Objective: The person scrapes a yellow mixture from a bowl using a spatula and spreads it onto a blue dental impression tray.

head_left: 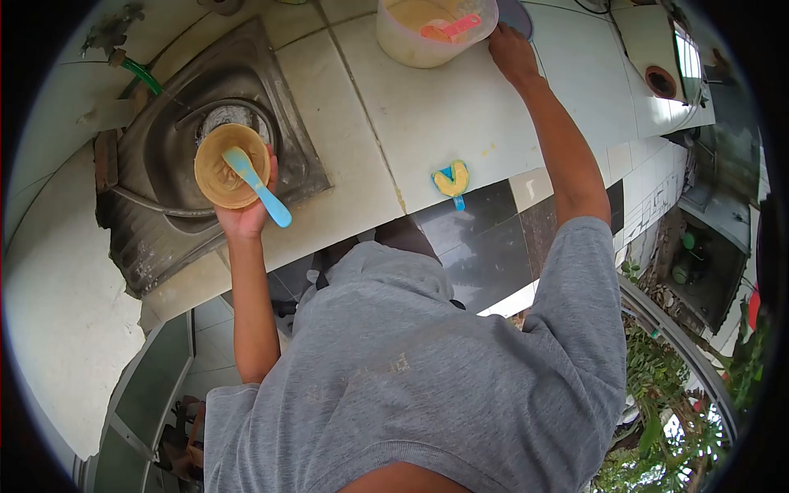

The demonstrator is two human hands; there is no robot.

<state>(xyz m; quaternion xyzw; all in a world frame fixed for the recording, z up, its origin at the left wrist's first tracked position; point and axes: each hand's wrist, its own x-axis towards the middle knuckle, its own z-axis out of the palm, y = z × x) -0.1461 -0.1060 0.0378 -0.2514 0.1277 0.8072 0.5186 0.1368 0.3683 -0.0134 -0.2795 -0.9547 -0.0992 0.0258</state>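
Observation:
My left hand (246, 215) holds a tan bowl (215, 179) from below and its side, over the sink. A light blue spatula (261, 191) lies across the bowl, its handle end past the rim. At the top of the counter, my right hand (514, 56) is at the right rim of a translucent tub (411, 45) with pale contents and a pink scoop (452, 29) inside. Its fingertips are partly hidden beside a grey round lid (515, 18). Near the counter's front edge lies a blue tray (459, 203) filled with yellow material.
The metal sink (292, 135) holds a round rack or basin under the bowl. A green hose (141, 74) hangs from the tap at the upper left. The tiled counter (337, 107) ends in front of my body. Plants (657, 361) stand at the lower right.

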